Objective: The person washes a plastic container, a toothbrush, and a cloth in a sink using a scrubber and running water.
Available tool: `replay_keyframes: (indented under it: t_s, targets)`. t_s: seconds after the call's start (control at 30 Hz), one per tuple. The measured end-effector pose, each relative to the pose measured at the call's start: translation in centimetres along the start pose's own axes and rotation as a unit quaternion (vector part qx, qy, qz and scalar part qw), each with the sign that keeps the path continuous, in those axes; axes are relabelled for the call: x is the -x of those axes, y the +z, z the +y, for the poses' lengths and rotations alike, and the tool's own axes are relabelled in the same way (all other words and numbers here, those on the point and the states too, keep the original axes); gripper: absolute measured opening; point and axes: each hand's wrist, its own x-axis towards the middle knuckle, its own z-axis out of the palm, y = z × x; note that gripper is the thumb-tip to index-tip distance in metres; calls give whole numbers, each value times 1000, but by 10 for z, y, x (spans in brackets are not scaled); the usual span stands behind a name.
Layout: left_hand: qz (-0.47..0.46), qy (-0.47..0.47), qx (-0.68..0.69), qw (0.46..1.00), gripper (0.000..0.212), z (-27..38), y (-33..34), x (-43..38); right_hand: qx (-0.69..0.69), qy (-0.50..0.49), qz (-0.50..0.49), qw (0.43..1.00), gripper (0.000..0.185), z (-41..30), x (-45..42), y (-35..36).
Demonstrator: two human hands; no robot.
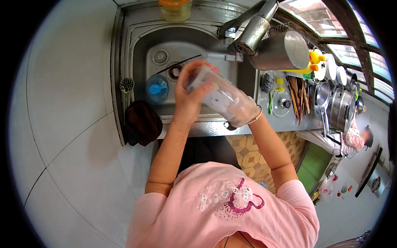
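Observation:
My left hand (194, 93) grips the rim end of a clear plastic container (221, 91), its fingers curled around it. My right hand (243, 108) is at the container's other end, seen blurred through the clear wall; whether it is inside or behind is hard to tell. The container is tilted above the front of a steel sink (186, 119). In the basin, a blue transparent lid or bowl (158, 90) lies to the left, near the drain (174, 72) and a thin dark stick (180, 63).
A faucet (234, 57) and a metal cylinder (279, 52) overhang the sink's right side. A glass lid (281, 104), wooden chopsticks (299, 96) and stacked pots (341, 105) stand on the right counter. A dark cloth (143, 122) hangs at the front left corner.

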Motion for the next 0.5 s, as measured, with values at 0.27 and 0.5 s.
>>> replay_keyframes:
  t_s: [0.27, 0.5]
  targets:
    - [-154, 41, -107, 981, 67, 11, 1, 2, -432, 212, -4, 876, 61, 17, 12, 20]
    - [-167, 51, -72, 982, 84, 12, 1, 7, -303, 96, -60, 946, 55, -4, 8, -7]
